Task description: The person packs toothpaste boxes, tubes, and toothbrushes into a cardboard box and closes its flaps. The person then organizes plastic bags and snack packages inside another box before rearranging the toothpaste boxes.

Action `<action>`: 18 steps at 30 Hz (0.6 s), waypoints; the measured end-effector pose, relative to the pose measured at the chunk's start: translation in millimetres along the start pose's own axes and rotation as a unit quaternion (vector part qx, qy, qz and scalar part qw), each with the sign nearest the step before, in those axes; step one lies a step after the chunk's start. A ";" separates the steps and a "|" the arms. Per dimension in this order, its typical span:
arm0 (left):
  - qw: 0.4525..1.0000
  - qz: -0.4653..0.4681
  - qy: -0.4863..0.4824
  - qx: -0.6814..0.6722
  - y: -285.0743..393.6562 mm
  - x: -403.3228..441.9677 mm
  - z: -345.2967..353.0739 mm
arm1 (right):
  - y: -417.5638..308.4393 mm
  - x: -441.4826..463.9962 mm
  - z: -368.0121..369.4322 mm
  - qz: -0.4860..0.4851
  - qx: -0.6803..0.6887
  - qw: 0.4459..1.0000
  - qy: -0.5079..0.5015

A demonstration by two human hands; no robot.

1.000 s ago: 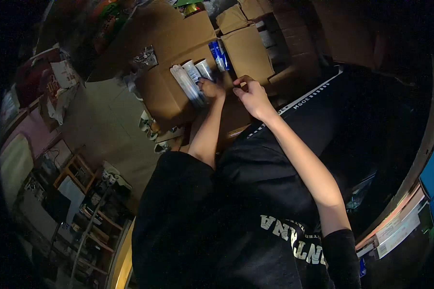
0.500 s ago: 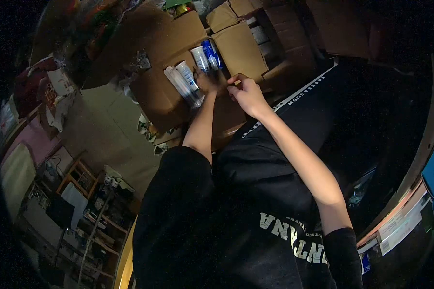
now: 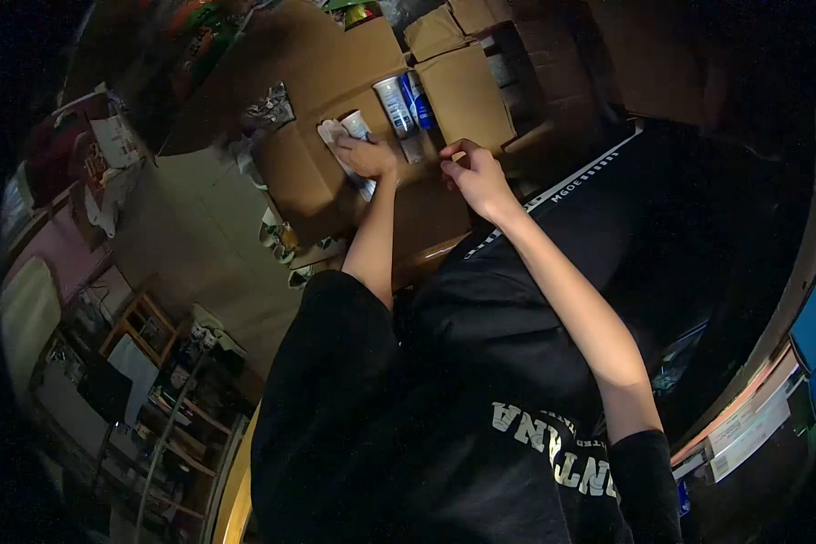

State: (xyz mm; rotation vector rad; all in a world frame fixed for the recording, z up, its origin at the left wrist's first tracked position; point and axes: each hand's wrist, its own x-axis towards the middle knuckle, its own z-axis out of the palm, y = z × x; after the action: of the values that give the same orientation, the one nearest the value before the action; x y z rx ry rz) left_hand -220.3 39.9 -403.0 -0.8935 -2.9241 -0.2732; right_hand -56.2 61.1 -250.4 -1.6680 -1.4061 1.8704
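My left hand lies across a clear plastic sleeve and a white-topped tube, its fingers stretched over them. Parts of both are covered by the hand. To its right, a white and blue tube rests on the cardboard beside a dark blue tube. A clear see-through piece sits just below that pair. My right hand hovers near the front right edge of the cardboard, fingers loosely curled and apart from the thumb. Nothing shows between them.
The tubes rest on an opened cardboard box with a raised flap at right. Crumpled clear plastic lies at its left. A shelf rack stands at lower left. Dark fabric lettered MGOE is to the right.
My left hand has moved left, from beside the white and blue tube onto the clear sleeve and white-topped tube. My right hand stays nearly in place. The view has shifted slightly.
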 end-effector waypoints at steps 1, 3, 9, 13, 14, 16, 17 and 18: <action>0.990 -0.109 -0.091 -0.012 -8.7 -2.9 10.2 | 0.0 0.0 0.1 0.000 -0.003 1.000 -0.001; 0.944 -0.234 -0.231 0.016 -20.0 -6.5 20.4 | -1.8 0.0 1.1 0.002 -0.007 1.000 -0.003; 0.967 -0.073 -0.241 0.046 -20.3 -8.7 18.7 | -1.4 -0.2 -0.4 0.004 -0.015 1.000 0.000; 0.989 0.014 -0.147 -0.009 -2.8 -6.8 8.8 | 0.1 -0.1 -0.9 -0.001 -0.034 0.999 0.008; 0.991 0.018 -0.133 -0.025 5.1 -4.5 0.4 | 0.4 0.0 -1.1 -0.004 -0.037 0.999 0.008; 0.989 0.042 -0.108 -0.091 0.8 3.3 15.1 | -2.2 -0.8 -1.6 0.014 -0.019 1.000 0.004; 0.982 0.065 -0.081 -0.156 -0.4 8.1 25.2 | -3.7 -1.1 -1.7 0.032 0.000 0.999 -0.002; 0.970 0.160 0.046 -0.177 2.3 11.4 30.6 | -5.1 -1.5 -1.6 0.034 0.001 0.999 -0.003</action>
State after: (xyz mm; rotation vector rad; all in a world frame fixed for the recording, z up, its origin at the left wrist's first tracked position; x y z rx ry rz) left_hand -228.9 53.8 -431.4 -1.3380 -2.6319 -0.8020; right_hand -56.4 63.2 -245.3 -1.7303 -1.3665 1.9138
